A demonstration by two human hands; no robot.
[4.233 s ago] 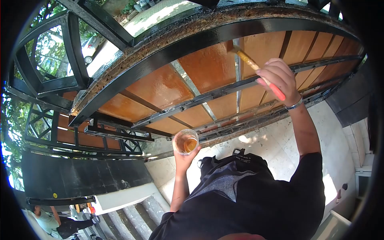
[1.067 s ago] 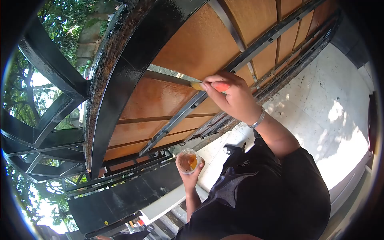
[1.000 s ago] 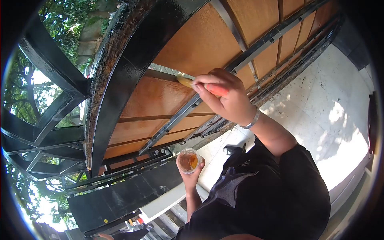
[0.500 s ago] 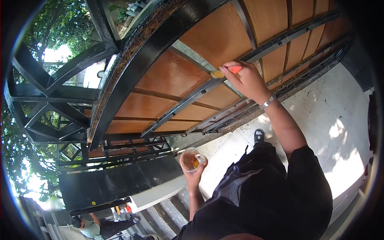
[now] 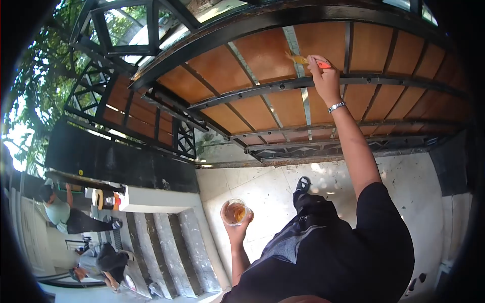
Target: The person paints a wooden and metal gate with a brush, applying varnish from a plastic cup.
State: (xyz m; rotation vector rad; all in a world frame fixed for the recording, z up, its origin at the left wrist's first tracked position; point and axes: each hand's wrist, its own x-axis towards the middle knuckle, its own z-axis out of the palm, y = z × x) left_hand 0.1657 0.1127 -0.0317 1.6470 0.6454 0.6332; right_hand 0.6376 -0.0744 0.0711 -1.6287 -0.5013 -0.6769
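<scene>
R hand [image 5: 325,78] has its fingers pinching the brush [image 5: 301,59] by its reddish handle, bristles pointing L at the edge of an orange-brown panel [image 5: 265,53], next to a narrow gap & above a blk metal rail [image 5: 283,87]; can't tell if the tips touch. L hand [image 5: 235,231] has its fingers wrapped round a clear cup [image 5: 227,210] w/ some amber liquid in it, over the pale floor [image 5: 273,182] & well apart from the brush. Two other ppl, one in a light top [image 5: 58,212], are near the gray steps [image 5: 166,247], lower L.
</scene>
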